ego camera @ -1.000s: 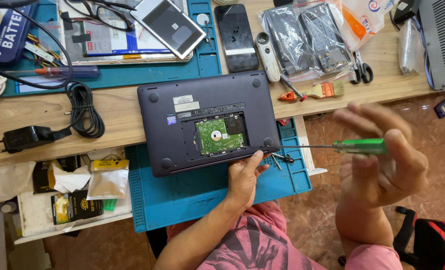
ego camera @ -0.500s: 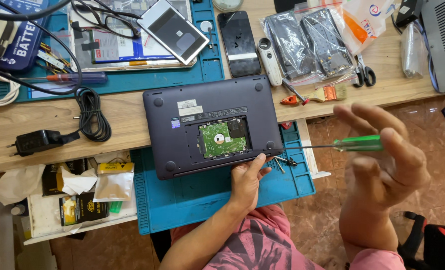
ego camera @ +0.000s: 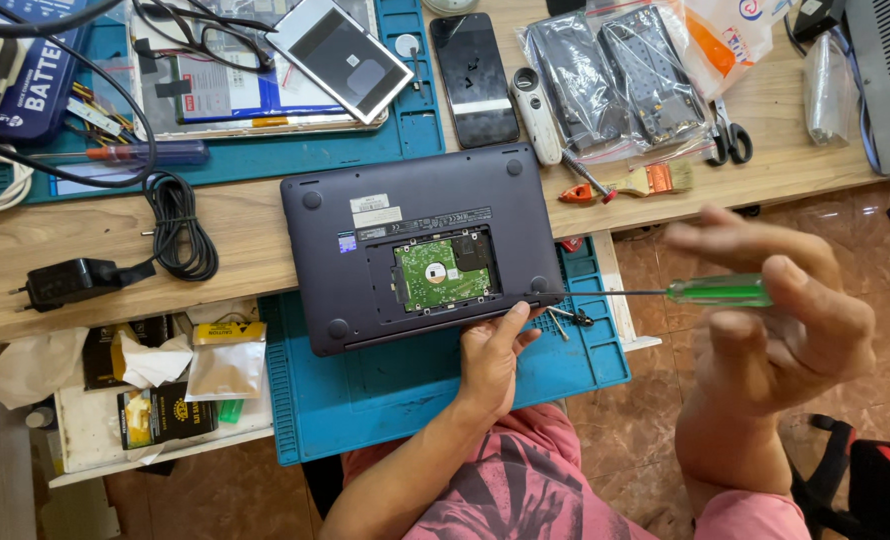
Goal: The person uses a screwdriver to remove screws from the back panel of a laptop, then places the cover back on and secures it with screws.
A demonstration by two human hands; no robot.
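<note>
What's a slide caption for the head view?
Left hand steadies upturned dark laptop; right hand holds green-handled screwdriver.

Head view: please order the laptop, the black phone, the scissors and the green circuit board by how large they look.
1. Laptop, clearly the largest.
2. Black phone.
3. Green circuit board, in the laptop's open bay; it covers somewhat less area than the phone, though the gap is not large.
4. Scissors, the smallest.

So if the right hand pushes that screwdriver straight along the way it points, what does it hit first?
Probably the laptop: the right hand aims the screwdriver left, tip at its near corner, just above the loose screws. Depth is unclear.
</note>
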